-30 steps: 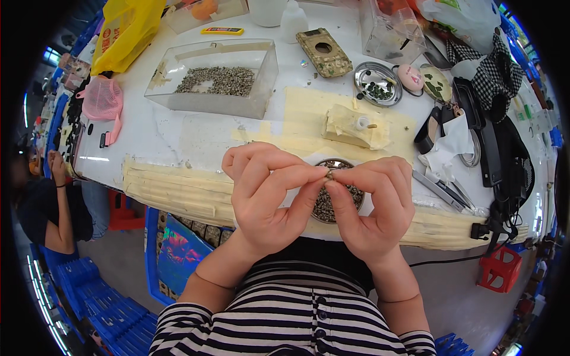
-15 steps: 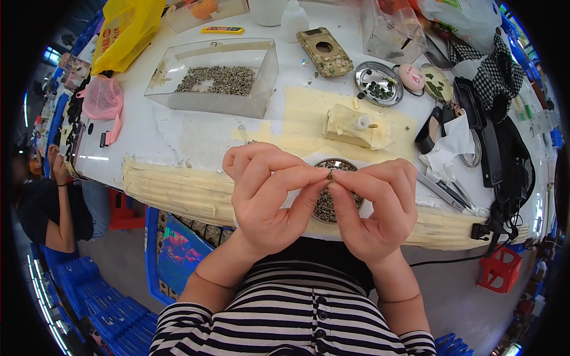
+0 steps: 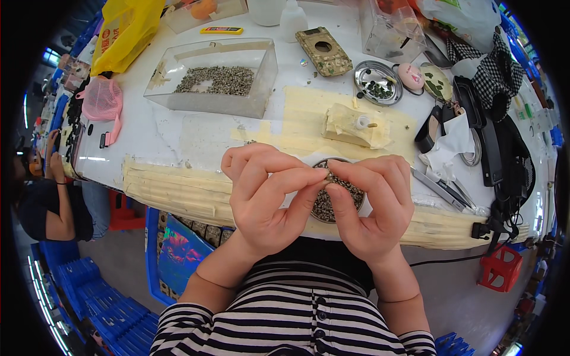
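Note:
My left hand (image 3: 267, 199) and my right hand (image 3: 375, 204) meet fingertip to fingertip just over a round metal dish (image 3: 363, 207). Small grey-brown metal-looking pieces (image 3: 350, 193) fill the dish. One tiny piece (image 3: 328, 177) seems to be pinched between the thumb and forefinger of each hand; the fingertips hide most of it, so its exact kind cannot be made out. The dish's left side is partly covered by my left fingers. Beyond my hands stands a block wrapped in yellowish tape (image 3: 350, 129), with a small white cylinder on top.
A clear box (image 3: 261, 98) of similar pieces stands at the far left. Toward the back right are a metal dish with dark green bits (image 3: 380, 89) and a camouflage-patterned case (image 3: 323, 52). Tweezers (image 3: 439, 188) lie on the right. Another person's arm (image 3: 62, 202) shows at far left.
Both hands have shifted very slightly left and my right fingertips have parted a little. The other person's hand at far left has moved.

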### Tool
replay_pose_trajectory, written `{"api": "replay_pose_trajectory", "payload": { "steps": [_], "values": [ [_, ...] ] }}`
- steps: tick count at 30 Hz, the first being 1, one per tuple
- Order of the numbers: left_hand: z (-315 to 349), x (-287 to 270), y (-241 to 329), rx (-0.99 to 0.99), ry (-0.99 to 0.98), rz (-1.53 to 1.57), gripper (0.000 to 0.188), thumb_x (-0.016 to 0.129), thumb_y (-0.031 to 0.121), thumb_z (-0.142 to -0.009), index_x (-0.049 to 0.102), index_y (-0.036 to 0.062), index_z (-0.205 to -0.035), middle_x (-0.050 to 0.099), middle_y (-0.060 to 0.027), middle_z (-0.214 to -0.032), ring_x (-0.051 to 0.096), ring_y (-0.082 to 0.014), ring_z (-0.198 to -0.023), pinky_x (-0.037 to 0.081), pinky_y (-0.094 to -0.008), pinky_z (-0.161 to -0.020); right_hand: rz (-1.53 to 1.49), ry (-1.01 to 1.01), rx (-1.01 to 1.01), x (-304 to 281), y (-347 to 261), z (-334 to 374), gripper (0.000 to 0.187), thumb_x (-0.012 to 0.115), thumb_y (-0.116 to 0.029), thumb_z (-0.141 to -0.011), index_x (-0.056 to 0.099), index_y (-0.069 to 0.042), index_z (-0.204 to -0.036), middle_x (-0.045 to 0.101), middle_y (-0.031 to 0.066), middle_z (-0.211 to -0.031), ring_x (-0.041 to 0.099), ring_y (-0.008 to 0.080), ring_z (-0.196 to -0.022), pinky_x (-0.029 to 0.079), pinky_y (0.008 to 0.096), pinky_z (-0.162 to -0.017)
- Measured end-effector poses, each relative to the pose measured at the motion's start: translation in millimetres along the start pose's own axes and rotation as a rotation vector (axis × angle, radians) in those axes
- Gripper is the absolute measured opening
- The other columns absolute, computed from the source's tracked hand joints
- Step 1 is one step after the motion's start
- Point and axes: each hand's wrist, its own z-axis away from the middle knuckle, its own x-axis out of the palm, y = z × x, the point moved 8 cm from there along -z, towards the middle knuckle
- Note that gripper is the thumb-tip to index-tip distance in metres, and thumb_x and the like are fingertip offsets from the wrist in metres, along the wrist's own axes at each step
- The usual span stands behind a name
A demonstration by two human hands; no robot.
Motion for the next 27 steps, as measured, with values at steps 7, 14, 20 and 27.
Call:
{"api": "replay_pose_trajectory", "payload": {
  "steps": [7,14,20,27],
  "values": [
    [1,-1,1,0.018,-0.008,0.003,0.028,0.083,0.008,-0.069,0.076,0.0152,-0.095,0.064,0.0035,-0.087,0.054,-0.0174,-0.082,0.033,-0.0342,-0.081,-0.195,-0.053,0.095,4,12,2,0.021,0.084,-0.008,-0.071,0.072,-0.009,-0.088,0.065,0.0026,-0.08,0.056,0.0214,-0.071,0.04,0.0328,-0.071],
    [0,0,-1,-0.007,0.01,-0.002,0.027,0.083,0.006,-0.07,0.076,0.0147,-0.095,0.064,0.0034,-0.086,0.055,-0.0186,-0.084,0.033,-0.0338,-0.082,-0.008,0.062,-0.061,-6,-5,3,0.024,0.085,-0.007,-0.069,0.072,-0.011,-0.088,0.064,-0.0008,-0.08,0.055,0.0184,-0.071,0.039,0.0322,-0.07],
    [0,1,-1,-0.012,0.001,-0.001,0.027,0.083,0.005,-0.07,0.075,0.0146,-0.094,0.063,0.0033,-0.086,0.055,-0.0187,-0.085,0.033,-0.0337,-0.083,0.006,0.056,-0.098,-6,-5,4,0.029,0.086,-0.009,-0.066,0.075,-0.013,-0.092,0.062,-0.0032,-0.081,0.052,0.0164,-0.071,0.037,0.0321,-0.069],
    [0,0,-1,-0.008,0.012,-0.012,0.027,0.083,0.006,-0.07,0.075,0.0145,-0.094,0.063,0.0032,-0.086,0.055,-0.0184,-0.084,0.034,-0.0335,-0.082,0.02,0.045,-0.133,-5,-10,4,0.029,0.086,-0.009,-0.064,0.076,-0.014,-0.091,0.062,-0.0037,-0.081,0.052,0.0164,-0.07,0.036,0.0323,-0.07]
  ]
}}
